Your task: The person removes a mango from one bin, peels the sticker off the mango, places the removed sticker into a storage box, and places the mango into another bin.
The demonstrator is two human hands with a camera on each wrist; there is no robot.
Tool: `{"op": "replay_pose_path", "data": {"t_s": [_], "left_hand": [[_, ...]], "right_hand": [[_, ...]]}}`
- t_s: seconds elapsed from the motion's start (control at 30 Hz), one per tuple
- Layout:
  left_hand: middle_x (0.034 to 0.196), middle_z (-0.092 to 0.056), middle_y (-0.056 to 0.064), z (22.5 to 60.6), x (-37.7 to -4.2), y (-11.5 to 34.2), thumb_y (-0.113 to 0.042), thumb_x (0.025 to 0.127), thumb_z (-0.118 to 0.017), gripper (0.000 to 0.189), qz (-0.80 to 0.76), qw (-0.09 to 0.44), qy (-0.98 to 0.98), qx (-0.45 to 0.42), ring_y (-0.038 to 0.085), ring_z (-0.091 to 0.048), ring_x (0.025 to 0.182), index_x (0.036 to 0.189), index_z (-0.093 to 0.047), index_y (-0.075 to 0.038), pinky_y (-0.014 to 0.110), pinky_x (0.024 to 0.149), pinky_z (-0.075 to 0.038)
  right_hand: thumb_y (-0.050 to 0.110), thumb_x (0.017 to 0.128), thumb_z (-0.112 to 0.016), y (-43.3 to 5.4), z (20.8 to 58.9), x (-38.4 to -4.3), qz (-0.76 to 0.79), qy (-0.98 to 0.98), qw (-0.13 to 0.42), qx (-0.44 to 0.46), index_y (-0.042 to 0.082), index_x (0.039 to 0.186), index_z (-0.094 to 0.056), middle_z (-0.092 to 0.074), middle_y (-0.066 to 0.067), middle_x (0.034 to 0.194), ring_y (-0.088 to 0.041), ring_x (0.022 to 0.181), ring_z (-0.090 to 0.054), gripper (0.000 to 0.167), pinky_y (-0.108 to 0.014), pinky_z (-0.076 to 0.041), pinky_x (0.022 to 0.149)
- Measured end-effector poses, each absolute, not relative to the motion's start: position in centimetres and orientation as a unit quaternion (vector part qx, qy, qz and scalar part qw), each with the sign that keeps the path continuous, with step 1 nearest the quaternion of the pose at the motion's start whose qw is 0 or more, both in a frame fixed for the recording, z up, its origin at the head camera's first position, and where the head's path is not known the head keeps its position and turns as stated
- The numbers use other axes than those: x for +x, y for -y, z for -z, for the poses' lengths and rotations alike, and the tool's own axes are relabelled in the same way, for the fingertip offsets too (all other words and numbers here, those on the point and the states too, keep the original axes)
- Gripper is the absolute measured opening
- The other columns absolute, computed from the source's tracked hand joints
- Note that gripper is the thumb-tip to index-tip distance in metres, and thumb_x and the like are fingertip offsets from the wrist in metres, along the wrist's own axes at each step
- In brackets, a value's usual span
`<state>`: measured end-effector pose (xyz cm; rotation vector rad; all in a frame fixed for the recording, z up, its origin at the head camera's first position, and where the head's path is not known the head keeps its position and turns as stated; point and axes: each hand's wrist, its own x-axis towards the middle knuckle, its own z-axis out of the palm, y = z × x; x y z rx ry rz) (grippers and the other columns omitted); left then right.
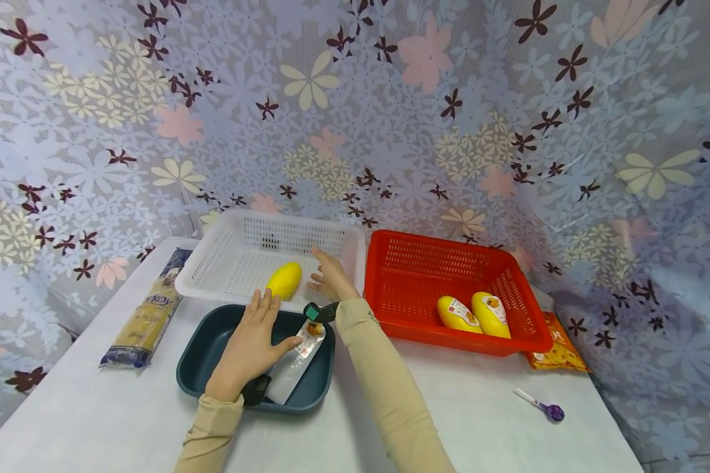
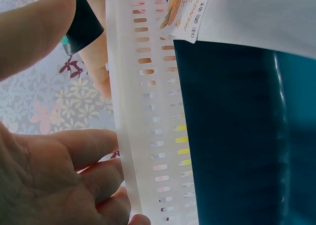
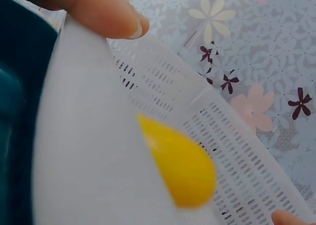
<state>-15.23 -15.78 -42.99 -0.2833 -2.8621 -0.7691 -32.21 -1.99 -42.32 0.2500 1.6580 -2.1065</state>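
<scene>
A yellow mango (image 1: 284, 281) lies in the white perforated basket (image 1: 204, 263), near its front wall. My left hand (image 1: 251, 348) reaches over the dark teal basin (image 1: 198, 355), fingers extended and fingertips right at the basket's near rim. In the left wrist view its fingers (image 2: 91, 146) lie along the white rim. My right hand (image 1: 333, 277) hovers over the right part of the white basket, fingers spread and holding nothing. Across the basin lies a long white strip (image 1: 290, 378) with a printed mango label (image 2: 190, 12), partly hidden by the left hand and wrist.
On the right, a red basket (image 1: 384, 282) holds two labelled yellow mangoes (image 1: 458, 315). Beyond it are an orange snack bag (image 1: 559, 348) and a purple lollipop (image 1: 553, 412). A pasta packet (image 1: 148, 318) lies at left. Floral cloth hangs behind the white table (image 1: 467, 420).
</scene>
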Motion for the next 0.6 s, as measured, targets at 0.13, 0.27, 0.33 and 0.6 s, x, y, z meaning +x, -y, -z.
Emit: {"op": "replay_pose_path", "data": {"t_s": [0.13, 0.27, 0.33, 0.6], "left_hand": [[0.155, -0.020, 0.030, 42.85, -15.20, 15.68, -0.041, 0.087, -0.068, 0.088, 0.254, 0.082, 0.959, -0.095, 0.047, -0.012, 0.146, 0.146, -0.029, 0.011, 0.059, 0.117, -0.016], [0.155, -0.021, 0.030, 42.90, -15.24, 15.70, -0.040, 0.087, -0.068, 0.086, 0.255, 0.086, 0.958, -0.097, 0.048, -0.014, 0.146, 0.145, -0.031, 0.011, 0.060, 0.117, -0.017], [0.154, -0.023, 0.031, 42.90, -15.20, 15.73, -0.040, 0.087, -0.069, 0.086, 0.260, 0.091, 0.956, -0.100, 0.048, -0.014, 0.145, 0.144, -0.032, 0.012, 0.060, 0.117, -0.017], [0.152, -0.027, 0.033, 42.78, -14.86, 15.80, -0.052, 0.086, -0.065, 0.091, 0.283, 0.113, 0.946, -0.111, 0.050, -0.017, 0.144, 0.142, -0.036, 0.013, 0.061, 0.116, -0.017]], "right_hand": [[0.040, 0.098, -0.054, 2.02, 42.32, -32.21, 0.760, -0.604, 0.224, 0.086, 0.011, 0.155, -0.015, -0.014, -0.020, 0.160, -0.039, 0.142, -0.030, 0.075, -0.043, -0.040, 0.111], [0.039, 0.099, -0.053, 2.03, 42.30, -32.18, 0.756, -0.611, 0.225, 0.069, 0.010, 0.155, -0.017, -0.019, -0.020, 0.159, -0.039, 0.140, -0.033, 0.073, -0.043, -0.040, 0.110], [0.038, 0.099, -0.052, 2.03, 42.24, -32.13, 0.752, -0.617, 0.226, 0.059, 0.010, 0.155, -0.018, -0.023, -0.020, 0.158, -0.038, 0.140, -0.034, 0.071, -0.042, -0.041, 0.110], [0.037, 0.099, -0.052, 1.68, 41.80, -31.36, 0.736, -0.637, 0.229, -0.008, 0.008, 0.152, -0.026, -0.034, -0.019, 0.154, -0.036, 0.139, -0.038, 0.065, -0.044, -0.039, 0.111]]}}
